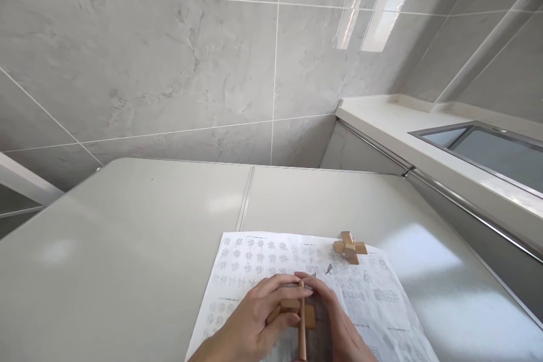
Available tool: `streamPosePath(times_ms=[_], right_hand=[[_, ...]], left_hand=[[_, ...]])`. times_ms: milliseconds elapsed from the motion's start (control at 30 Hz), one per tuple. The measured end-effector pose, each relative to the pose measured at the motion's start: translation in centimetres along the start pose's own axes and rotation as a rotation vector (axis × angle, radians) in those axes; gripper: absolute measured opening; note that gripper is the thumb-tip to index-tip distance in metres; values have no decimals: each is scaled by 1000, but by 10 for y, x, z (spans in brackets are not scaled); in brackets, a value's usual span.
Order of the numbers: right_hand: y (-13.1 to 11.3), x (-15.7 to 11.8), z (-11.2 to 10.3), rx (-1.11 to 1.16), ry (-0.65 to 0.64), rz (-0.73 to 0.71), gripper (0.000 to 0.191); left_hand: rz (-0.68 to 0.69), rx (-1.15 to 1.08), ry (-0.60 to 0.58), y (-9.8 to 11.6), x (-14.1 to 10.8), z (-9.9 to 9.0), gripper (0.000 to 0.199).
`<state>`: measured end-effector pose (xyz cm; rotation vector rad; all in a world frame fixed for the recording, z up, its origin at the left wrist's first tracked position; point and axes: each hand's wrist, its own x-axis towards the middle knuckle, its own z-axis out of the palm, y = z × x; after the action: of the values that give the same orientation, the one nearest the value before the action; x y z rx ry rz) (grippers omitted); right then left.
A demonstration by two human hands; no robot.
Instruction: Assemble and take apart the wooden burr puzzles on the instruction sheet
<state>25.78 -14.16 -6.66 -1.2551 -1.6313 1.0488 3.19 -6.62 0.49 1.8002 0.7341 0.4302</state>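
Near the bottom of the head view, my left hand [258, 311] is closed around light-brown wooden blocks [290, 305], its thumb and fingers pressed on them. A slim wooden stick [302, 331] stands in front of the blocks, pointing toward me. My right hand [339, 317] curls round from the other side, its fingertips meeting the left fingers at the stick's far end. Most of its grip is hidden. Both hands are over a printed paper sheet [229, 277]. Beyond my right hand, an interlocked wooden cross puzzle [350, 248] rests on the sheet.
Under the sheet is a pale glossy table [127, 249] with a seam across its top. A white counter [382, 116] with an inset sink [487, 153] and a metal rail [466, 212] runs along the right. Grey tiled wall [169, 68] rises behind.
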Motion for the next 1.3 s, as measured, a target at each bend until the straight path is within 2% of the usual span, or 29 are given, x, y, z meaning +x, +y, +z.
streamPosePath(times_ms=[167,333,433,633,733,800,967,1133,1300], right_hand=[[-11,4,-10,25,-108,38,95],[-12,4,-6,48,-36,5,101],[-15,5,-9,33,7,-5,102],[-20,10,-23,-107,79,-17,96],[-16,10,-20,-213,92,-31,95],[-14,9,-15,-289,92,-40,99],[-6,5,-3,-428,59,-94,113],[-1,5,-3,-503,50,-115,120],[-4,8,-10,-484,1,-193,98]], left_hand=[[-3,-57,46,-3,-1,2,41],[0,-98,-5,-2,0,0,43],[-15,-113,10,-1,0,-2,41],[-107,-187,187,2,6,-6,42],[-130,-234,311,5,10,-7,49],[-156,-270,345,6,10,-7,53],[-181,-291,365,6,7,-5,52],[-180,-266,379,6,9,-5,53],[-152,-233,325,8,11,-5,50]])
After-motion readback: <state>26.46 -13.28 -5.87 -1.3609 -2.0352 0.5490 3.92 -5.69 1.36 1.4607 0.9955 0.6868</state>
